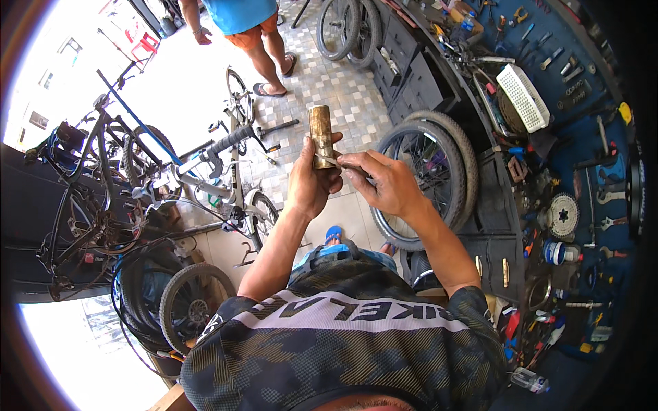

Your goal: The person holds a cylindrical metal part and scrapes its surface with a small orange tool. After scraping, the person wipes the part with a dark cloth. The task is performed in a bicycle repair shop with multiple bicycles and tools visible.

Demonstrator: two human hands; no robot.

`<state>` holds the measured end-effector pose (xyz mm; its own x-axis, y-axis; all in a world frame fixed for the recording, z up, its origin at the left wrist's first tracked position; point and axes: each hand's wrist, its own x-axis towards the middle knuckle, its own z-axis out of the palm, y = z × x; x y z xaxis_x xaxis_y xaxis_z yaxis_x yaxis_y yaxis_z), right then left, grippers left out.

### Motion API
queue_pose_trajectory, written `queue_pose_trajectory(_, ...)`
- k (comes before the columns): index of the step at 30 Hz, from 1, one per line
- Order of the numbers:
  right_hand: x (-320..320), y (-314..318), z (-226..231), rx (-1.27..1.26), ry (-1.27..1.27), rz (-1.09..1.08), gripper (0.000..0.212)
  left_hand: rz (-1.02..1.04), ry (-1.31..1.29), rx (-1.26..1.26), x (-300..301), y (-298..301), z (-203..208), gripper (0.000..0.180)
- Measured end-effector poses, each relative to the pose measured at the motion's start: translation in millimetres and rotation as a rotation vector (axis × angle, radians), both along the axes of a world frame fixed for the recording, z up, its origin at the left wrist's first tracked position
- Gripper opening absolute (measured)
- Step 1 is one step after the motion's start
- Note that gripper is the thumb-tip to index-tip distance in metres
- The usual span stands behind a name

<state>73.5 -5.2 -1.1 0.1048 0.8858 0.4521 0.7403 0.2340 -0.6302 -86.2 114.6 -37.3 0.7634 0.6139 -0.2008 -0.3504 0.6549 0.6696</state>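
The left hand holds a worn, brass-coloured metal cylinder above the beige-and-grey tiled floor; the right hand pinches a thin, pale strip at its near end. Light, even pressure should limit slipping.

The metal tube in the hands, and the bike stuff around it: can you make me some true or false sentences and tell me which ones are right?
1. The left hand holds the metal tube. True.
2. The right hand hangs down, far from the tube. False: the right hand is up at the tube's lower end, seemingly pinching something thin.
3. The white basket is on the left of the picture. False: the white basket is on the right.
4. The other person wears a blue top and orange shorts. True.
5. There are no bikes on the left. False: a white bike is there.
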Motion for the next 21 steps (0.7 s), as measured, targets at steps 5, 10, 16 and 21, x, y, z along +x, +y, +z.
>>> queue_pose_trajectory(5, -2.1, -0.3, 2.2, -0.066, -0.076, 0.029, 0.021, 0.08, 0.135, 0.014, 2.9, -9.6, -3.1, 0.081)
queue_pose_trajectory(10, 33.0, 7.5, 15.0, -0.21, 0.084, -0.102, 0.016, 0.078, 0.256, 0.156, 2.4, -24.3, -6.1, 0.072)
queue_pose_trajectory(16, 22.3, -5.4, 6.9, -0.14, -0.072, -0.043, 0.016, 0.067, 0.266, 0.175, 6.8, -28.9, -1.2, 0.06)
queue_pose_trajectory(21, 27.5, -5.1, 5.0, -0.131, -0.002, -0.085, 0.021, 0.097, 0.354, 0.228, 9.2, -29.5, -7.5, 0.065)
